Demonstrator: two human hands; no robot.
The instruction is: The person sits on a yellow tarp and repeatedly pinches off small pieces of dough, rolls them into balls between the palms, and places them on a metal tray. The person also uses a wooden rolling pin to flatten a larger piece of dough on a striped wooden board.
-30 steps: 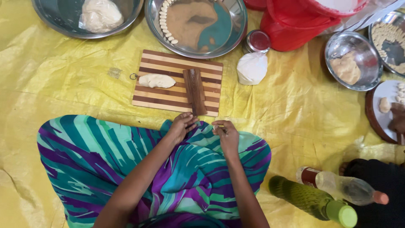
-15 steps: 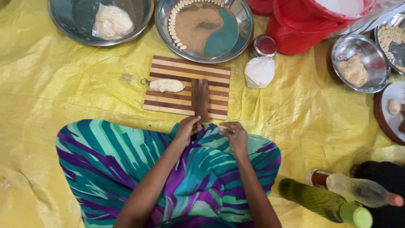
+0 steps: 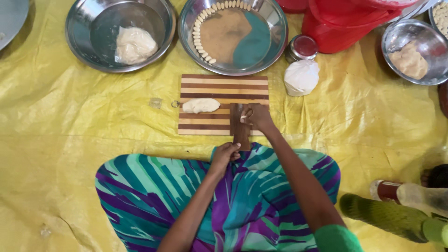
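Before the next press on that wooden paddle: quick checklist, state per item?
1. Left hand gripping near end of the wooden paddle: ok.
2. Right hand on the paddle's far part, with a small dough bit at its fingertips: ok.
3. Paddle lying on the striped cutting board: ok.
4. Dough log on the board, left of the paddle, apart from both hands: ok.
5. Steel tray with formed pieces along its rim, beyond the board: ok.
6. Dough bit seated flat on the paddle: cannot tell.

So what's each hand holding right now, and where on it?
Left hand grips the near end of the ridged wooden paddle. Right hand presses a small dough piece against its middle.
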